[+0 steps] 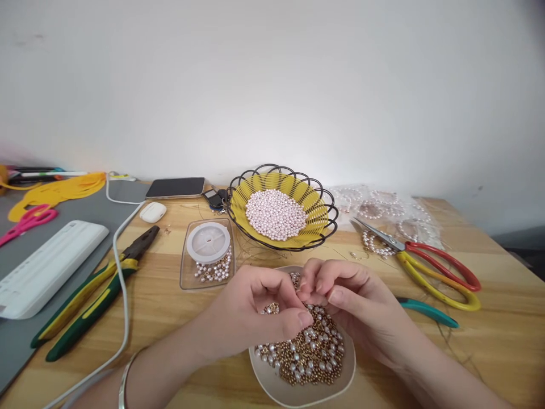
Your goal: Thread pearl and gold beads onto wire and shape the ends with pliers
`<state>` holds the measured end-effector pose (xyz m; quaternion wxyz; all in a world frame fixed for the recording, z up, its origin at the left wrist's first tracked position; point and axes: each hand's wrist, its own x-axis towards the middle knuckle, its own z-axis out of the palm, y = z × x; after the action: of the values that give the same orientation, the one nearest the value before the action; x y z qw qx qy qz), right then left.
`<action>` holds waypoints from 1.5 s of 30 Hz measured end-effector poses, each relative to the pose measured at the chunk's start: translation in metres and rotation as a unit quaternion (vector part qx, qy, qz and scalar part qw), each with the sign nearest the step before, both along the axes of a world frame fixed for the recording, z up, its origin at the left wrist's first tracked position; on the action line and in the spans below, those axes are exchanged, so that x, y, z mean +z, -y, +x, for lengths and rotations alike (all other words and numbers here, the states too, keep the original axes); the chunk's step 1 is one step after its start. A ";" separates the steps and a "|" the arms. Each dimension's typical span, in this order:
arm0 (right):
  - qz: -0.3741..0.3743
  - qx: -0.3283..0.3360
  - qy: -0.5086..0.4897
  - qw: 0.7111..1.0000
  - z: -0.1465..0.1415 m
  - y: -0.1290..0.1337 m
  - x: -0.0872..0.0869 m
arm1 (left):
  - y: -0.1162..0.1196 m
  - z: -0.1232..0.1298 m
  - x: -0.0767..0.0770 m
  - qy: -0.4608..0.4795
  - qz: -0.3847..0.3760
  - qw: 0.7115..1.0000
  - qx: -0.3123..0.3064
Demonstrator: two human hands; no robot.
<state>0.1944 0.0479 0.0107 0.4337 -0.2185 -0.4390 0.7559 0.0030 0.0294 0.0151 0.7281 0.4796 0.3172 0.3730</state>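
Above a cream bowl [349, 379] of gold and pearl beads [313, 355], my two hands almost meet. The thumb and fingers of my left hand [270, 309] are closed in a pinch on the bowl's left side. My right hand [347, 292] pinches too, its fingertips beside the left ones. Whatever lies between the fingertips is too small or hidden to name. Behind the hands stands a yellow basket with a black looped rim [332, 218], holding a heap of pinkish-white beads [276, 215]. A clear tray [184, 278] left of it holds a white spool [208, 242] and loose beads.
Red-and-yellow-handled scissors [438, 272] and teal-handled pliers [430, 312] lie right. Behind them are bagged pearl strands [383, 204]. Green-yellow pliers [96, 289], a white cable [123, 289], an earbud case [152, 212], a phone [175, 187], a power strip [53, 267] and pink scissors [32, 221] lie left.
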 end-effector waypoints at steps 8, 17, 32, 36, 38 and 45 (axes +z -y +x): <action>0.043 -0.008 0.019 0.999 0.002 -0.002 -0.002 | 0.000 0.000 0.002 -0.006 -0.004 1.000 0.001; 0.128 -0.009 0.060 0.990 0.008 -0.007 0.002 | -0.001 0.000 0.006 -0.015 -0.014 1.000 0.002; 0.209 -0.041 0.113 0.971 0.012 -0.005 0.007 | -0.003 -0.001 0.007 -0.061 0.012 0.998 0.027; 0.206 -0.038 0.116 0.971 0.011 -0.005 0.008 | -0.003 -0.003 0.004 -0.065 0.013 0.997 0.024; 0.201 -0.041 0.110 0.972 0.011 -0.006 0.008 | -0.003 -0.003 0.004 -0.059 0.015 0.998 0.023; 0.189 -0.036 0.109 0.975 0.009 -0.003 0.007 | -0.002 -0.004 0.005 -0.050 0.044 0.998 0.022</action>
<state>0.2035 0.0511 0.0180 0.4436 -0.2291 -0.6100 0.6153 -0.0006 0.0318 0.0202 0.6809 0.5223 0.3474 0.3781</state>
